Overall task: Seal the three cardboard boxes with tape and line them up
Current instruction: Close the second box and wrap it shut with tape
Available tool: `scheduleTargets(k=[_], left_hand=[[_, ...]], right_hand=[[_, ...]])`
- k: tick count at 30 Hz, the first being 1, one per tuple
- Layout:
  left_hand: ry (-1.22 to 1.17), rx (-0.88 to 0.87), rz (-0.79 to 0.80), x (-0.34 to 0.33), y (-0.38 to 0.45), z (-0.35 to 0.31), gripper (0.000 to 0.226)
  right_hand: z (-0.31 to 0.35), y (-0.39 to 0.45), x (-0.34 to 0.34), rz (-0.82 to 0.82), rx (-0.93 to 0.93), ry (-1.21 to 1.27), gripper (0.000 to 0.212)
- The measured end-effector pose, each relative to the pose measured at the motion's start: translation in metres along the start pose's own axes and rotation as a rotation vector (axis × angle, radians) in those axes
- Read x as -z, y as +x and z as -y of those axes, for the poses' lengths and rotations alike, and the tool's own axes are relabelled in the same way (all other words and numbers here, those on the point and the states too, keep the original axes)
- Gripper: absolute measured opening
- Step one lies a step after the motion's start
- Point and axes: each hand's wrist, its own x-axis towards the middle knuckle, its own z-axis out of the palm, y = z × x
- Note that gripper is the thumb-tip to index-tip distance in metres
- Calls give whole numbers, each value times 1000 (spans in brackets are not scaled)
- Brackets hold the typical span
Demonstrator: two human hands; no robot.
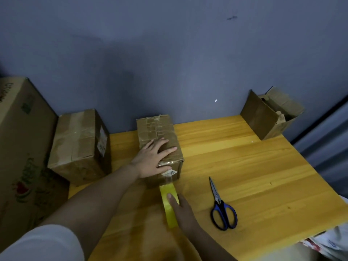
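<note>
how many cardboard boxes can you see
4: a big printed box far left, a taped box beside it, one under the left hand, an open one back right.

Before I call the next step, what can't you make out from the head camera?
- Tape roll: its far side and core, hidden by the right hand.
- Middle box: the seam under the left hand; label text too small.
- Open box at the back right: its contents are dark.
- Left box: its base is in shadow.
</note>
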Motion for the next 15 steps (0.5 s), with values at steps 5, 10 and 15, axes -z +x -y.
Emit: scheduleTargets(k=[5,10,15], left_hand=[[40,10,-155,-5,-1,-3,84],[0,85,-168,-6,-6,-13,89],[-235,287,-340,-11,-32,-38,61]], right_hand=[[-19,1,24,-125,11,-31,32],[-50,15,89,-489,-59,-658,24],[-79,14,121,-486,-306,-1044,74]])
